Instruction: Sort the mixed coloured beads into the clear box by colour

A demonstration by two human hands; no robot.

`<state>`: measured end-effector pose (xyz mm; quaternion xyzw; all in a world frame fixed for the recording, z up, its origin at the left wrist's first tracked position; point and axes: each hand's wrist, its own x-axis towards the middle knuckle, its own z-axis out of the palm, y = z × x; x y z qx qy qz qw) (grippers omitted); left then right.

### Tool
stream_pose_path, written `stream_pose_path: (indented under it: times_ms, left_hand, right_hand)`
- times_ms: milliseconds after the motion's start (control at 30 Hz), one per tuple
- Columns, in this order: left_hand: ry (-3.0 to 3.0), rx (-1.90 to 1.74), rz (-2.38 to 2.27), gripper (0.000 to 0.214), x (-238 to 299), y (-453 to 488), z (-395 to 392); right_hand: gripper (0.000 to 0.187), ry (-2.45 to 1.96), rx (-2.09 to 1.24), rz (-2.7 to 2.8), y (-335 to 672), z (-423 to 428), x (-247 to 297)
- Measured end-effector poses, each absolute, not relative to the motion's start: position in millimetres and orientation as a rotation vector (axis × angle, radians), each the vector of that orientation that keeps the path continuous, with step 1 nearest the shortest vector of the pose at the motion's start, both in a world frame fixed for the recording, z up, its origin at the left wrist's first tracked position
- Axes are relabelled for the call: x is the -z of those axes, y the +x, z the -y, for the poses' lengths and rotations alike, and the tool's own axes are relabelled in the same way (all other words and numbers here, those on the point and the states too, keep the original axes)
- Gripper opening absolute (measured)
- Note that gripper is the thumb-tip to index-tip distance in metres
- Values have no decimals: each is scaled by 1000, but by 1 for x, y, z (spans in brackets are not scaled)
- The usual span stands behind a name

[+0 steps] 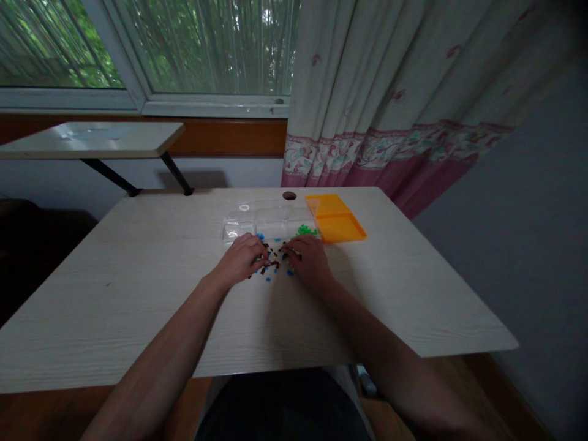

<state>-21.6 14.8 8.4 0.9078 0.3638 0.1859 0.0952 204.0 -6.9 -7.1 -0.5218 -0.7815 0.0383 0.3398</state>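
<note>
A loose pile of small brown, blue and pale pieces (276,264) lies on the table between my hands. My left hand (242,258) is at the pile's left side, fingers bent together and tips down among the pieces. From the right, my right hand (311,262) reaches in with thumb and forefinger drawn together. Whatever either hand pinches is too small to make out. Just behind them is a clear plastic compartment box (239,233). Green pieces (305,230) fill its front right compartment, and a few blue pieces (260,236) show near my left fingers.
An open orange plastic case (340,228) lies right of the clear box. Behind it is a round cable hole (289,195) in the pale wooden table (151,294). A raised shelf (92,139) stands at the back left; a curtain (349,122) hangs behind the table.
</note>
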Motion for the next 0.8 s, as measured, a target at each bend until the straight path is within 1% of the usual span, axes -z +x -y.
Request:
stream_pose_path:
  times_ms: [233, 467, 633, 800]
  left_hand:
    - [2709, -599, -1105, 17, -8, -21, -14]
    - [2554, -920, -1280, 21, -9, -24, -22]
    - [2467, -1099, -1478, 24, -5, -26, -26]
    - [2420, -1154, -1572, 22, 2, -28, -30]
  right_hand:
    - [15, -1403, -48, 1947, 206, 4, 5]
    - [14, -1471, 70, 2057, 204, -18, -19]
    - [17, -1460, 111, 2091, 203, -35, -7]
    - [19, -1391, 0, 2068, 214, -33, 3]
